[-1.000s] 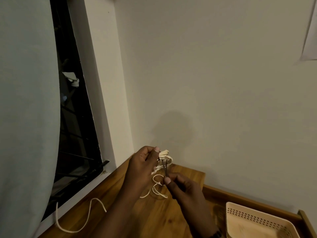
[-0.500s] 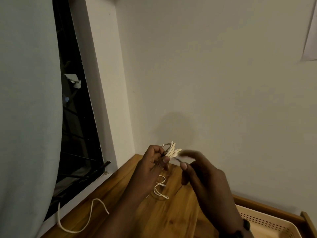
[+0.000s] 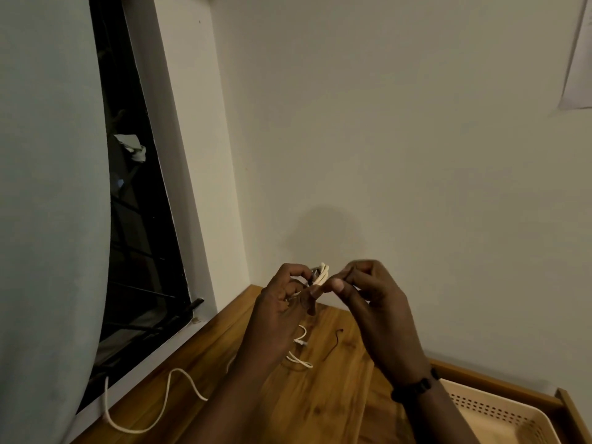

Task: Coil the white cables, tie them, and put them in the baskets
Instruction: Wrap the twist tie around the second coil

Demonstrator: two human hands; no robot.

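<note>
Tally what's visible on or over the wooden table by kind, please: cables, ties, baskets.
White cables: 2, a coiled bundle held between left hand and right hand, and a loose cable lying on the table
Dark ties: 1 lying on the table
Baskets: 1
Total: 4

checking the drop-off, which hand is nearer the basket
Right. The right hand is raised above the table with its wrist close beside the basket; the left hand is farther off, beyond the right one.
</note>
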